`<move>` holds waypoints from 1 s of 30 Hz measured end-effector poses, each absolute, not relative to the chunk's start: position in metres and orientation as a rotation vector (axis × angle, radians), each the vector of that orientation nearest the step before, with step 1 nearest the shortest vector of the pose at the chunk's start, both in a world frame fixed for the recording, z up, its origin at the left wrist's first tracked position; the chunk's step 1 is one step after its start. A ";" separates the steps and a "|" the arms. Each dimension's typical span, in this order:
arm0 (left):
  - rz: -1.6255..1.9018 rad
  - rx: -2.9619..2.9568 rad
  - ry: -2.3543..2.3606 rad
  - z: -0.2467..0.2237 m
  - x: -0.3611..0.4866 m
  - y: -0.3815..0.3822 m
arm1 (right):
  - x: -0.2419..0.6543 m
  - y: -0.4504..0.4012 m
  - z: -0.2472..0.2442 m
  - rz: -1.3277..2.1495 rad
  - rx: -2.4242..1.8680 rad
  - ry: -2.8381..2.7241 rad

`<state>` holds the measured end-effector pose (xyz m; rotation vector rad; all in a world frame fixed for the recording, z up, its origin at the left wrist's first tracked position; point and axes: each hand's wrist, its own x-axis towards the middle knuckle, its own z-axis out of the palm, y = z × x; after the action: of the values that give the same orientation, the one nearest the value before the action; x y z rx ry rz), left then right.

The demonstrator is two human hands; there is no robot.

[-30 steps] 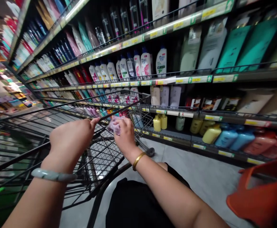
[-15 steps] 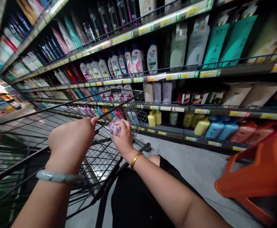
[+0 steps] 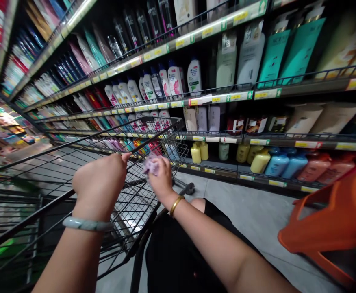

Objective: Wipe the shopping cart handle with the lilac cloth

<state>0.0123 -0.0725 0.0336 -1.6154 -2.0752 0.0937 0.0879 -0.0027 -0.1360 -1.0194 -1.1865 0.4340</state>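
My left hand, with a pale green bangle on its wrist, is closed around the top rim of a black wire shopping cart. Its fingers are mostly hidden behind the back of the hand. To the right, my right hand wears a gold bracelet and grips a crumpled light purple cloth. The cloth is against or close beside the cart's side wires; whether it touches them I cannot tell.
Shelves of shampoo and pump bottles run along the far side. An orange plastic stool stands at the right on the grey tiled floor. A cart wheel lies beyond my knee.
My left hand has shifted a little to the right in the view, still on the cart rim. My right hand and the cloth have moved slightly right and down.
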 end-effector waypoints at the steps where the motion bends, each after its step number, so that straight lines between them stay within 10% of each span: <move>1: 0.076 -1.619 -2.064 0.032 0.011 -0.072 | 0.089 0.001 -0.153 0.502 -1.128 -1.076; 30: 0.192 -1.670 -2.106 0.072 -0.048 -0.131 | 0.056 -0.058 -0.099 0.491 -0.825 -1.427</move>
<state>-0.0483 -0.1309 0.0718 -1.6701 -2.1059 0.1922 0.0558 -0.0582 -0.0994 -0.8246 -1.4267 0.4911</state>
